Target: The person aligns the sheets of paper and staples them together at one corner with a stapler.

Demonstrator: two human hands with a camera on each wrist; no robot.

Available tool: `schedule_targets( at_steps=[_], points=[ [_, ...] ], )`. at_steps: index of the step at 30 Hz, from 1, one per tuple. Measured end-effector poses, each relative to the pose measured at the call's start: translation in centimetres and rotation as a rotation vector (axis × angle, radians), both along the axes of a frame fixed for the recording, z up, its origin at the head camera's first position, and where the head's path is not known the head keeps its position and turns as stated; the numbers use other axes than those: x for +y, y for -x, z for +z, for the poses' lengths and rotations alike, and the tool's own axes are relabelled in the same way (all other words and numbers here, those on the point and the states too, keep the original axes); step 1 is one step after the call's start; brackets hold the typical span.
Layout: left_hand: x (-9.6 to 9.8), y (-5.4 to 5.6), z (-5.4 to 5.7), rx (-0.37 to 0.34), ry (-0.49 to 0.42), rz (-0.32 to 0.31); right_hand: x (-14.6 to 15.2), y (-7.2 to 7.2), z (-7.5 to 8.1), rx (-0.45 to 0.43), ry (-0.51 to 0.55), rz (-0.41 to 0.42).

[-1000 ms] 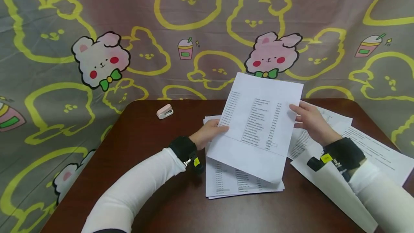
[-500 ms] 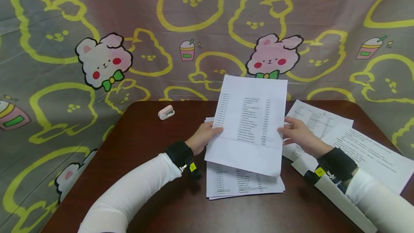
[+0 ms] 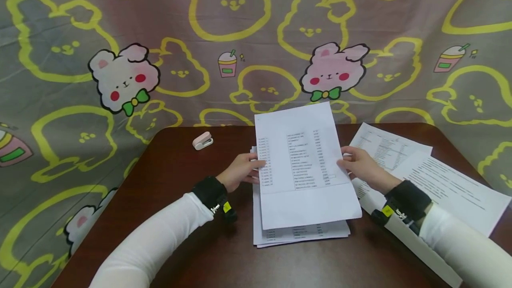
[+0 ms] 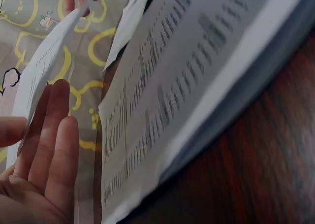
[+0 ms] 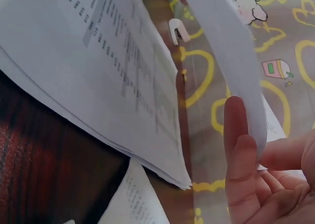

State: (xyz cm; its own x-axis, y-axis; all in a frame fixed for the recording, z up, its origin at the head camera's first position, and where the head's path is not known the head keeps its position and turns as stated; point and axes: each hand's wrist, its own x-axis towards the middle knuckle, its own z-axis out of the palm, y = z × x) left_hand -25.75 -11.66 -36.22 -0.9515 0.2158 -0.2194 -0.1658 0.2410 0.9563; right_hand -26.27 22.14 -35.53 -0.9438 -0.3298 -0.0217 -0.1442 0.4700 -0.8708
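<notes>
A printed sheet of paper (image 3: 310,206) is held up over a paper stack (image 3: 304,234) in the head view. My left hand (image 3: 240,170) pinches the sheet's left edge between thumb and fingers. At the opposite edge, my right hand (image 3: 366,168) pinches it the same way. The left wrist view shows the thumb in front of the sheet and the fingers of the left hand (image 4: 49,170) behind. In the right wrist view the sheet (image 5: 236,51) bends between the thumb and fingers of the right hand (image 5: 275,194). Most of the stack is covered by the sheet in the head view.
A small pink and white stapler (image 3: 202,141) lies at the back left of the dark wooden table (image 3: 192,257). On the right, printed sheets (image 3: 456,190) overlap, partly under my right arm. A plain white piece (image 3: 426,250) lies beneath that wrist. A patterned cloth (image 3: 256,26) hangs behind.
The sheet has come lower and shifted left over the stack, turning anticlockwise from a rightward to a leftward lean. Both hands have moved left with it, each keeping its pinch.
</notes>
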Motion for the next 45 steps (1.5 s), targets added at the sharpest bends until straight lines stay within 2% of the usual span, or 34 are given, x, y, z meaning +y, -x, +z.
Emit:
schedule_targets(
  at_steps=[9, 15, 24, 29, 37, 45],
  points=[
    [-1.8, 0.0, -0.7, 0.061, 0.091, -0.029, -1.3, 0.1, -1.2, -0.021, -0.016, 0.045],
    [-2.3, 0.0, -0.8, 0.064, 0.187, -0.056, -1.8, 0.0, -2.0, -0.049, -0.056, 0.064],
    [-2.2, 0.7, -1.8, 0.039, 0.308, -0.109, -1.5, 0.4, -2.8, -0.052, -0.167, 0.12],
    [-2.0, 1.0, -2.3, 0.062, 0.39, -0.127, -1.4, 0.4, -3.1, -0.057, -0.225, 0.121],
    [-1.5, 1.1, -2.3, 0.108, 0.533, -0.145, -1.6, 0.3, -3.1, -0.016, -0.322, 0.116],
    [-1.5, 0.9, -2.3, 0.112, 0.601, -0.159, -1.7, 0.1, -3.2, 0.023, -0.383, 0.123]
  ],
)
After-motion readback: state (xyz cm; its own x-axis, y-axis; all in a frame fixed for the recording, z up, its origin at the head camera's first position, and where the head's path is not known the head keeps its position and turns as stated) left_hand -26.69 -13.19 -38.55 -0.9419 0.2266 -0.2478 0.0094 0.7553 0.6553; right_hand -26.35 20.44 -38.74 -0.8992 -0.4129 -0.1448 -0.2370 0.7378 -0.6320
